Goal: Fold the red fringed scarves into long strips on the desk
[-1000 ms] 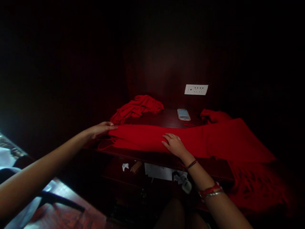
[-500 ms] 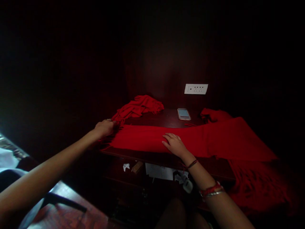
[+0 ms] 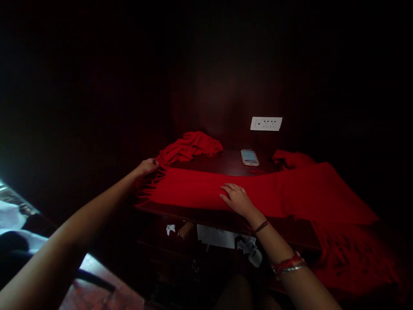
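Observation:
A long red scarf (image 3: 190, 189) lies stretched flat across the dark desk, its fringed end at the left and a wider, folded part at the right. At the far corner of that left end, my left hand (image 3: 149, 166) is closed on the fringe. Part of its fingertips is lost in shadow. My right hand (image 3: 238, 199) rests palm down on the middle of the scarf, fingers stretched out. Behind the left end sits a crumpled red cloth (image 3: 195, 147) with a fringe. More red fringe (image 3: 355, 249) hangs over the desk's front edge at the right.
A phone (image 3: 249, 157) lies at the back of the desk (image 3: 222, 165), below a white wall socket (image 3: 266, 124). Under the desktop, a shelf holds paper (image 3: 215, 237), a small brown box (image 3: 186, 230), a white scrap (image 3: 171, 229) and a pale rounded object (image 3: 255, 257).
My left hand has shifted slightly up and right along the fringe, which now shows more spread out. My right hand stays in place on the scarf.

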`<move>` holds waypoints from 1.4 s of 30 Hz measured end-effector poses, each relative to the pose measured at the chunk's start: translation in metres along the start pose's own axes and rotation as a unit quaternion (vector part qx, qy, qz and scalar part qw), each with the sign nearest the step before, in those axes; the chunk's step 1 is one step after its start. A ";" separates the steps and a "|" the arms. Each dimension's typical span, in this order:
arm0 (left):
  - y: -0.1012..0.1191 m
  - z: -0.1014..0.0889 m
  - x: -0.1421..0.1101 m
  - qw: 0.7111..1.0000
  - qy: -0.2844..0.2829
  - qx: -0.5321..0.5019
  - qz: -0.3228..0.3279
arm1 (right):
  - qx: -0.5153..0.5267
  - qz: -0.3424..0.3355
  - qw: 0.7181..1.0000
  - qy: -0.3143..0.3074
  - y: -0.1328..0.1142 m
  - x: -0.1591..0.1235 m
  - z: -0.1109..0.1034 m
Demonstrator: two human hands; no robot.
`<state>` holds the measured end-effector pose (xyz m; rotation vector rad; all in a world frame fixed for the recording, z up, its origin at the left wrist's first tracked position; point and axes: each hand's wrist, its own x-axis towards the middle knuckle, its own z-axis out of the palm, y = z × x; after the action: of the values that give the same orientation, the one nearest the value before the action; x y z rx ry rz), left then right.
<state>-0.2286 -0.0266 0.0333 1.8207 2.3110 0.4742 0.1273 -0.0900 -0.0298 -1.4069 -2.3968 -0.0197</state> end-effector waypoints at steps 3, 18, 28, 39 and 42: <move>-0.013 -0.004 0.005 0.991 0.069 0.114 -0.028 | -0.001 0.001 1.000 0.001 0.000 0.000 0.000; -0.015 0.036 -0.030 0.972 -0.073 0.200 0.103 | 0.003 0.005 1.000 -0.011 0.001 0.000 -0.001; 0.025 0.028 -0.056 0.929 0.136 0.222 0.262 | -0.002 -0.001 1.000 -0.003 0.001 -0.001 0.000; 0.056 0.075 -0.065 0.930 -0.119 0.150 0.313 | -0.018 -0.009 1.000 -0.022 -0.002 -0.003 -0.004; 0.057 0.072 -0.066 0.929 -0.129 0.156 0.309 | -0.016 -0.009 1.000 -0.022 -0.001 -0.005 -0.002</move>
<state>-0.1377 -0.0677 -0.0196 2.5817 1.6783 -0.0812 0.1291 -0.0949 -0.0287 -1.4130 -2.4550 -0.0315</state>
